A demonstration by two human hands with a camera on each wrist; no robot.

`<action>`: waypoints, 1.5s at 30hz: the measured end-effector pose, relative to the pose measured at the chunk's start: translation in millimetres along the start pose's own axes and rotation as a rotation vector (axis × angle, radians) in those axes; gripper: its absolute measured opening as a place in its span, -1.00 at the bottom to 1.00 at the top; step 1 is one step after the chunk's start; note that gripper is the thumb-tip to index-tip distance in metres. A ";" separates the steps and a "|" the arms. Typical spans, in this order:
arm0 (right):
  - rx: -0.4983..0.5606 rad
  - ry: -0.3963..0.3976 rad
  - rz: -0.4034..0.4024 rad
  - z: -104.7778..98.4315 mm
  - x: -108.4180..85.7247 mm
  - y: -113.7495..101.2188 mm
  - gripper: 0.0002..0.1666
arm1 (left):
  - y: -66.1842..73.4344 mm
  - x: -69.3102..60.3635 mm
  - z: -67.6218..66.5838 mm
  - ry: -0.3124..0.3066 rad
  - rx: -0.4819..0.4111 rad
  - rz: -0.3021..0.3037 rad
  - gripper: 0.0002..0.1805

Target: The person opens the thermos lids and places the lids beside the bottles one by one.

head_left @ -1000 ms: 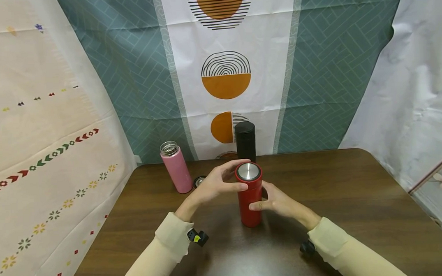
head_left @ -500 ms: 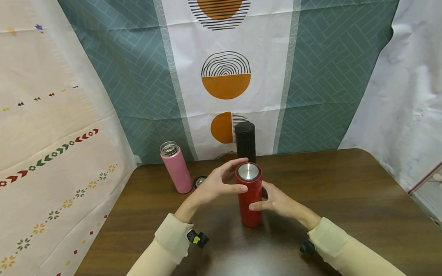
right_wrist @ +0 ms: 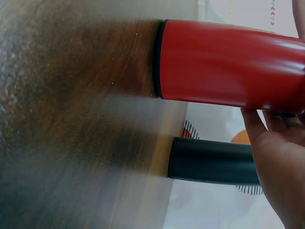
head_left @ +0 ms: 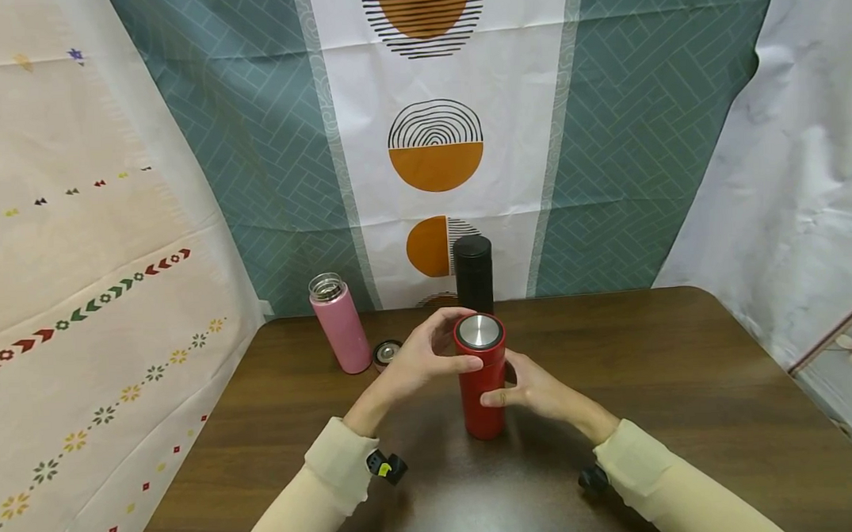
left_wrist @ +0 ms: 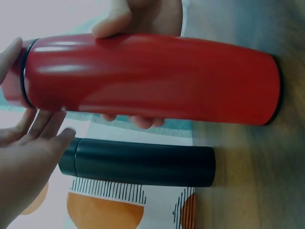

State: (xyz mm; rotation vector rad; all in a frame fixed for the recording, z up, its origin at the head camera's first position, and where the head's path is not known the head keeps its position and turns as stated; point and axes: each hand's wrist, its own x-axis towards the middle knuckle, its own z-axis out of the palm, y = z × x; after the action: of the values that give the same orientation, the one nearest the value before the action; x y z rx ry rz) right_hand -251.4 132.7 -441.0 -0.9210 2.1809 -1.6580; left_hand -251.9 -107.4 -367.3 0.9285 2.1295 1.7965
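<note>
A red thermos (head_left: 483, 402) with a silver-topped lid (head_left: 480, 331) stands upright on the table. My left hand (head_left: 424, 359) grips the lid from the left, thumb in front and fingers round the back. Lower down, my right hand (head_left: 538, 384) holds the body from the right, with its thumb across the front. In the left wrist view a dark seam separates lid and red body (left_wrist: 157, 78). The right wrist view shows the thermos base near the tabletop, with part of my right hand (right_wrist: 281, 162) below the body.
Behind the red thermos stands a black thermos (head_left: 473, 276). At the back left is a lidless pink thermos (head_left: 341, 327), with a small round lid (head_left: 387, 353) beside it, partly behind my left hand. Patterned cloth (head_left: 621, 146) hangs along the table's (head_left: 615, 353) far edge.
My left wrist and forearm have shifted slightly right, and the left hand has turned a little on the lid. More of the small round lid shows. The right hand and red thermos stay in place.
</note>
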 end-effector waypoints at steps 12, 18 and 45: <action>-0.001 -0.003 0.005 -0.2 0.1 -0.5 -0.21 | 3.9 4.4 -6.1 -0.045 0.031 0.020 -0.30; -0.001 -0.005 -0.003 0.2 -0.8 -0.5 -0.20 | 2.1 2.3 2.7 0.018 0.002 0.018 -0.26; -0.005 0.001 -0.004 0.5 -0.5 0.1 -0.22 | 3.0 0.6 -1.5 -0.056 0.042 0.020 -0.27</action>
State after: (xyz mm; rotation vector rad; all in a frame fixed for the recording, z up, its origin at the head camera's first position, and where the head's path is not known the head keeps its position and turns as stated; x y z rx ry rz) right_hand -250.7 132.6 -441.3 -0.9272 2.1862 -1.6557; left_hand -252.1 -108.1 -363.9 1.0011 2.1386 1.7200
